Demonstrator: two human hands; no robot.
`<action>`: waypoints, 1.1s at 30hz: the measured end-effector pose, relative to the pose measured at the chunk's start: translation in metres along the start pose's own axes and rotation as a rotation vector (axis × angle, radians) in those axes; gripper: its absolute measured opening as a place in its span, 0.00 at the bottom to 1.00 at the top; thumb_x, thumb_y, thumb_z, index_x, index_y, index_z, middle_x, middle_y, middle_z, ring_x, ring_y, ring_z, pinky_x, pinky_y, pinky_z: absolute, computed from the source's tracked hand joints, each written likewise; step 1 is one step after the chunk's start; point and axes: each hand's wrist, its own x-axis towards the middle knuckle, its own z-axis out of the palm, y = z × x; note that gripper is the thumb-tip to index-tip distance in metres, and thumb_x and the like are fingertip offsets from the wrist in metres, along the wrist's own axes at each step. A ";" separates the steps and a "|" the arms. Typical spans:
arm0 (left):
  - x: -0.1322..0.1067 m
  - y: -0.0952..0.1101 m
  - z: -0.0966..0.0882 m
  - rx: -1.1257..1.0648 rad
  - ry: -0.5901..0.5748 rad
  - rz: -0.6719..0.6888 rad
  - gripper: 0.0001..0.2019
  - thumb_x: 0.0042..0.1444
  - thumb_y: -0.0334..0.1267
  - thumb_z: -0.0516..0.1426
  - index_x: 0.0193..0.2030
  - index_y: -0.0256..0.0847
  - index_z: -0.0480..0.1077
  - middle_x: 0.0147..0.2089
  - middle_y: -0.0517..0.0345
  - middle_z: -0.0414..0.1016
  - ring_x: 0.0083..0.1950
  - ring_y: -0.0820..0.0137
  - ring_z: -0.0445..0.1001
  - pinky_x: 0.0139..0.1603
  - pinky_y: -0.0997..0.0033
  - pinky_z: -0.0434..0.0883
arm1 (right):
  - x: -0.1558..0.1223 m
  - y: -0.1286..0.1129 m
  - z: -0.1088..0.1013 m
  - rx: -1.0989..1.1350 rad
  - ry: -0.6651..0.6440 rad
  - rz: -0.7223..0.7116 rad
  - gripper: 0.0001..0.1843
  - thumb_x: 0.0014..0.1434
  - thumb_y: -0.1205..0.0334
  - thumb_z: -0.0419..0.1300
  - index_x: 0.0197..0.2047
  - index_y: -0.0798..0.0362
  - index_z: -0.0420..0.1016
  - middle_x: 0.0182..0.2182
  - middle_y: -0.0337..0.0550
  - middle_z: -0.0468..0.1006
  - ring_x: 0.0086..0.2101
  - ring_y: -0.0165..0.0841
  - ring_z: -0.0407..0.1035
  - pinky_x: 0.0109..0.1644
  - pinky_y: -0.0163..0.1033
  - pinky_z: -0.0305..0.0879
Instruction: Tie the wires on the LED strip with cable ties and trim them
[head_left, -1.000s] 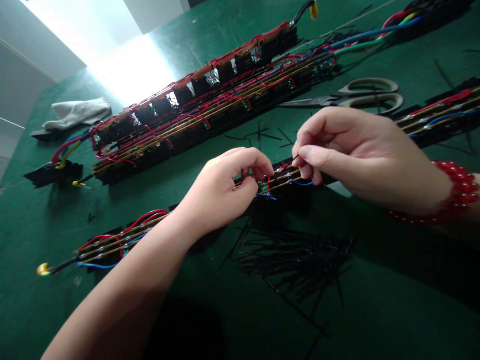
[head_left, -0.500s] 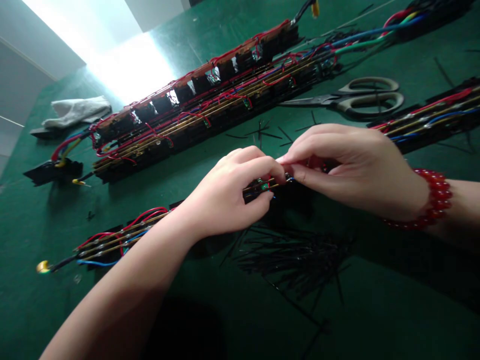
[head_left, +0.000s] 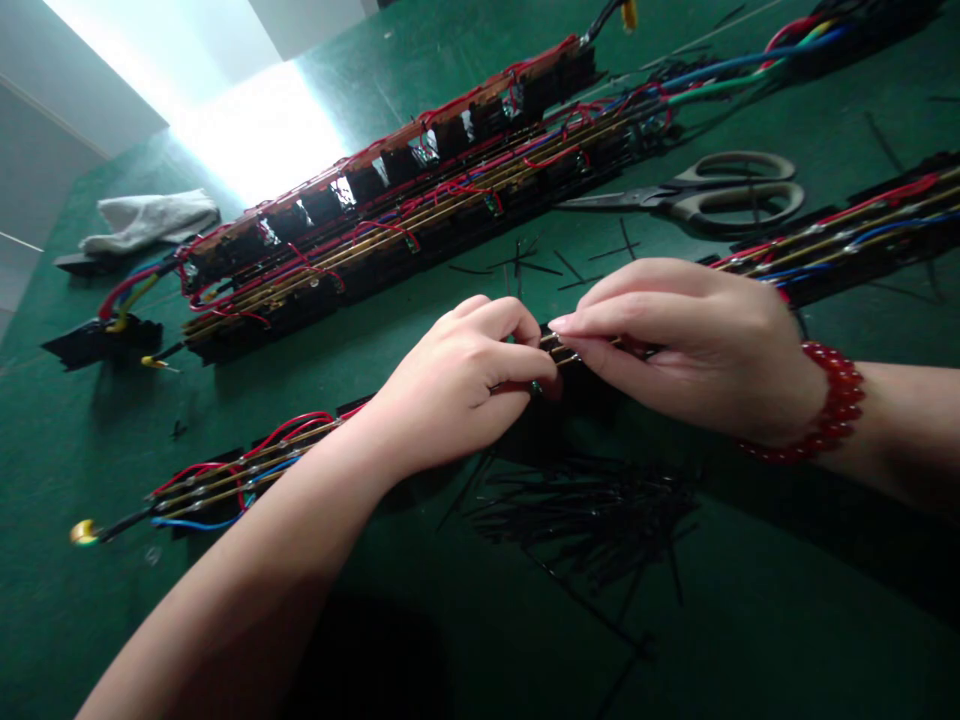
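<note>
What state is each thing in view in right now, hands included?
Left hand: bent over the near wired strip, fingers at it.
Right hand: thumb and forefinger close together at the strip; anything pinched is hidden.
Near wired strip: lying flat, wires exposed, partly covered by the hands.
Far wired strips: side by side, wires exposed.
Scissors: lying down, blades apparently closed.
Black slivers: loosely heaped, others scattered.
Cloth: crumpled.

From where I stand, this place seems to be an electronics workshop. On the large green counter (head_left: 97,440) there lie several long assemblies (head_left: 244,475) with red and blue wires, and near them scissors (head_left: 664,199), also many loose thin black strips (head_left: 589,510).
</note>
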 end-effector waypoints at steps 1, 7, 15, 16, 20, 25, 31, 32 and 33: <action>0.000 0.001 0.000 0.015 -0.011 0.008 0.17 0.58 0.24 0.52 0.39 0.45 0.81 0.44 0.57 0.74 0.46 0.68 0.70 0.52 0.64 0.66 | -0.001 0.001 0.000 0.000 0.003 -0.026 0.08 0.62 0.70 0.64 0.41 0.47 0.80 0.37 0.41 0.82 0.36 0.32 0.77 0.38 0.38 0.74; -0.002 0.005 0.002 0.217 -0.092 0.035 0.14 0.60 0.31 0.55 0.46 0.48 0.79 0.49 0.53 0.72 0.50 0.62 0.67 0.52 0.59 0.66 | 0.000 0.011 0.002 -0.024 -0.011 -0.070 0.06 0.61 0.66 0.66 0.41 0.45 0.80 0.38 0.42 0.82 0.38 0.37 0.77 0.44 0.46 0.76; -0.005 0.007 0.010 0.477 -0.030 0.107 0.11 0.67 0.34 0.52 0.42 0.47 0.76 0.47 0.53 0.71 0.46 0.62 0.65 0.45 0.59 0.62 | 0.000 0.010 0.001 -0.006 -0.047 0.012 0.06 0.64 0.65 0.63 0.42 0.45 0.80 0.40 0.42 0.81 0.42 0.37 0.77 0.47 0.46 0.77; -0.005 0.007 0.010 0.484 -0.028 0.113 0.11 0.67 0.35 0.52 0.42 0.47 0.76 0.47 0.54 0.71 0.46 0.62 0.65 0.45 0.59 0.62 | 0.000 0.010 0.002 -0.003 -0.048 0.018 0.06 0.63 0.66 0.63 0.42 0.46 0.80 0.40 0.42 0.81 0.42 0.37 0.77 0.48 0.45 0.77; -0.005 0.007 0.009 0.487 -0.030 0.122 0.10 0.67 0.35 0.52 0.42 0.47 0.75 0.47 0.54 0.71 0.46 0.62 0.65 0.45 0.59 0.61 | 0.000 0.010 0.002 0.025 -0.048 0.043 0.06 0.62 0.66 0.64 0.42 0.46 0.81 0.40 0.42 0.81 0.42 0.37 0.77 0.49 0.45 0.76; -0.004 0.007 0.009 0.448 -0.033 0.112 0.10 0.68 0.36 0.52 0.41 0.46 0.76 0.47 0.54 0.72 0.46 0.62 0.66 0.45 0.60 0.60 | 0.002 0.011 0.002 0.038 -0.070 0.018 0.05 0.62 0.65 0.64 0.40 0.46 0.80 0.38 0.42 0.82 0.40 0.37 0.76 0.48 0.46 0.74; -0.003 0.006 0.008 0.325 -0.013 0.039 0.10 0.68 0.38 0.53 0.48 0.46 0.76 0.48 0.53 0.74 0.49 0.63 0.68 0.49 0.62 0.63 | 0.004 0.012 0.001 0.023 -0.119 0.004 0.04 0.63 0.63 0.62 0.39 0.46 0.79 0.36 0.42 0.82 0.38 0.37 0.75 0.46 0.47 0.74; -0.002 0.006 0.007 0.291 -0.018 0.022 0.10 0.68 0.37 0.54 0.49 0.46 0.75 0.48 0.53 0.75 0.49 0.64 0.69 0.50 0.63 0.64 | 0.004 0.012 0.001 0.022 -0.122 0.000 0.05 0.64 0.63 0.61 0.39 0.47 0.79 0.36 0.42 0.82 0.37 0.37 0.75 0.46 0.46 0.73; -0.002 0.005 0.006 0.253 -0.023 0.007 0.09 0.67 0.37 0.54 0.49 0.46 0.76 0.48 0.54 0.75 0.49 0.64 0.69 0.50 0.64 0.64 | 0.004 0.011 0.001 0.023 -0.125 -0.007 0.05 0.64 0.63 0.61 0.38 0.47 0.79 0.36 0.42 0.82 0.37 0.37 0.75 0.45 0.46 0.73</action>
